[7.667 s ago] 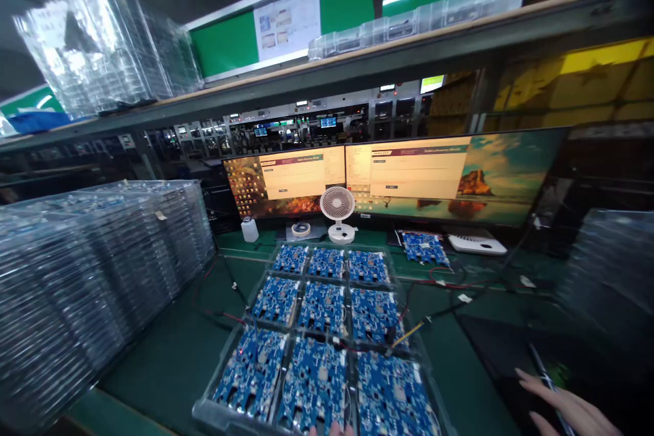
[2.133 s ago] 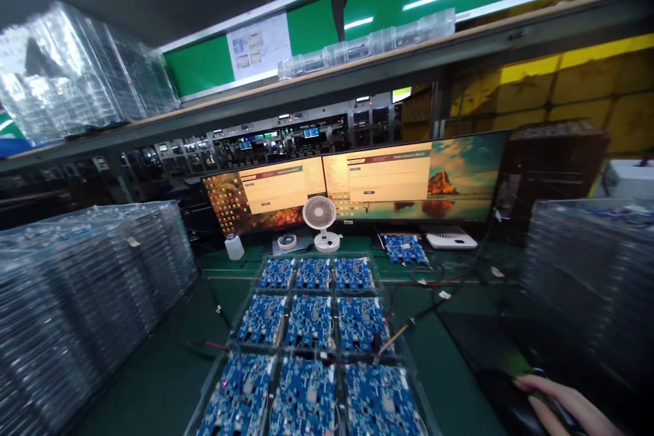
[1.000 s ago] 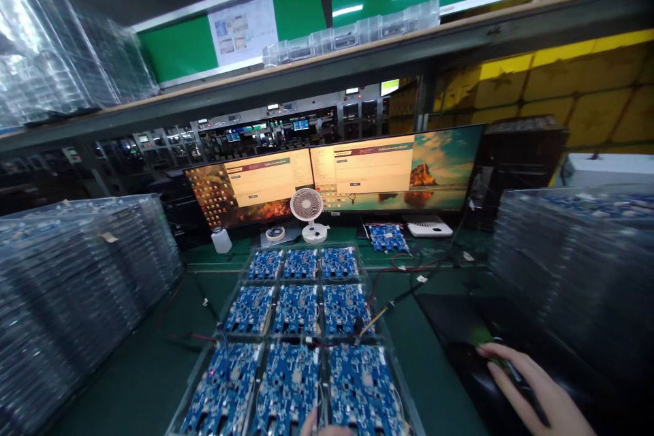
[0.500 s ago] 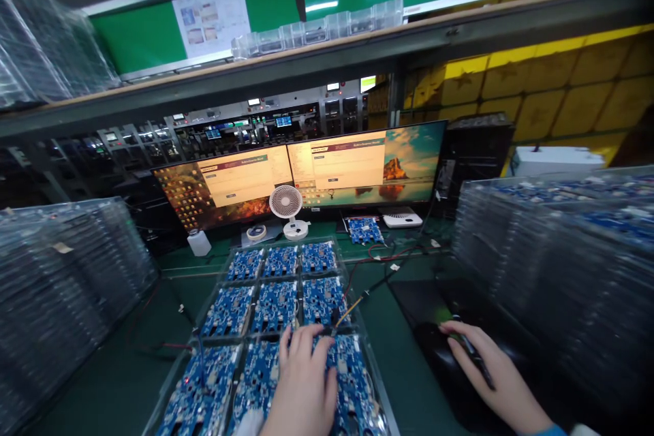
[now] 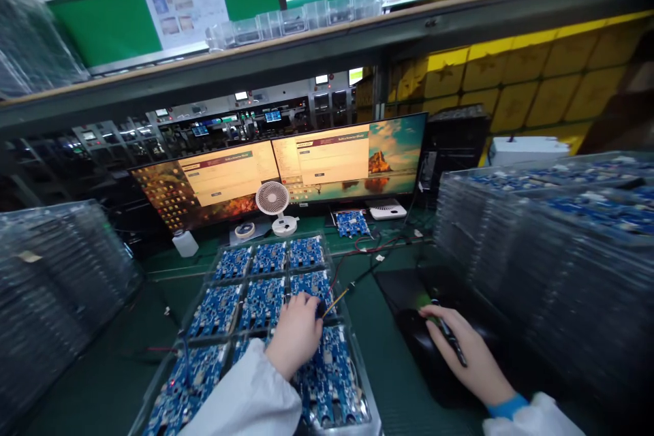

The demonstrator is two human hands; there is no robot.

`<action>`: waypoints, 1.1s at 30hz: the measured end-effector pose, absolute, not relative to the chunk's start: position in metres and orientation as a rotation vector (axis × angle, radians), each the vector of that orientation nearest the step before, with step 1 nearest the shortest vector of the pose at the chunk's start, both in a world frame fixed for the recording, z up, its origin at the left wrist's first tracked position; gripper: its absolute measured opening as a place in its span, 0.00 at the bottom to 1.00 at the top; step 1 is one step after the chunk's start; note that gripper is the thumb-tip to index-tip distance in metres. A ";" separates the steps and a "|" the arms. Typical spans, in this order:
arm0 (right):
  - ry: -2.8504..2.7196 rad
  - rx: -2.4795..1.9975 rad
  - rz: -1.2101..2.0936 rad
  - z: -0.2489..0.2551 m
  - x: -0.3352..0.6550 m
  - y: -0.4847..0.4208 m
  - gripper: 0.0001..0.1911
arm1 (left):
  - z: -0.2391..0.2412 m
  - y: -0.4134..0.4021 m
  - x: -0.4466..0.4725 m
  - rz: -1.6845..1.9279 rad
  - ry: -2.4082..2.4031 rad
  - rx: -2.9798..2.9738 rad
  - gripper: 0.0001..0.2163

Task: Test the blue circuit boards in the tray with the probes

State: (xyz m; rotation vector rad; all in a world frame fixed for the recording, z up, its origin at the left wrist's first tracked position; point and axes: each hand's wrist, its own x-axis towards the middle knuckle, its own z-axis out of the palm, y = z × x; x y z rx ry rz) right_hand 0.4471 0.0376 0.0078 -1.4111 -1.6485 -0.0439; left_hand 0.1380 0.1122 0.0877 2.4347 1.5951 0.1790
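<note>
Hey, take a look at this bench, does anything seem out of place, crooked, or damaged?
Nothing looks damaged or spilled. The blue circuit boards sit squarely in the clear tray. The left hand rests on the middle boards by a cable connector; the right hand covers a black mouse. Only the loose red and black wires trail untidily across the green mat.

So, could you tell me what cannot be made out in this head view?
- Text on the two monitors: too small.
- Boards under the left hand in the tray: covered by hand and sleeve.
- What the left fingertips grip: hidden.
- Mouse under the right hand: mostly covered, dark.
- Right tray stack: blurred.
</note>
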 end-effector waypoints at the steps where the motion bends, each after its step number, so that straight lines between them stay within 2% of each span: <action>1: -1.646 -1.414 -0.042 0.008 0.447 0.037 0.10 | 0.085 0.112 0.142 0.158 1.572 2.434 0.18; 9: -1.651 -1.422 -0.037 0.011 0.444 0.037 0.10 | 0.078 0.115 0.166 0.062 1.676 2.493 0.16; 13: -1.666 -1.413 -0.053 0.014 0.444 0.036 0.10 | 0.089 0.108 0.166 0.234 1.583 2.434 0.13; 19: -1.708 -1.388 -0.094 0.014 0.444 0.036 0.09 | 0.099 0.058 0.175 0.520 1.262 2.029 0.09; 24: -1.834 -1.310 -0.130 0.011 0.436 0.032 0.13 | 0.079 0.024 0.187 0.570 1.166 1.728 0.09; 29: -1.996 -1.188 -0.142 0.018 0.406 0.023 0.17 | 0.077 0.017 0.187 0.603 1.149 1.758 0.08; 33: -1.977 -1.130 -0.063 0.024 0.384 0.021 0.15 | 0.082 0.013 0.182 0.574 1.134 1.786 0.08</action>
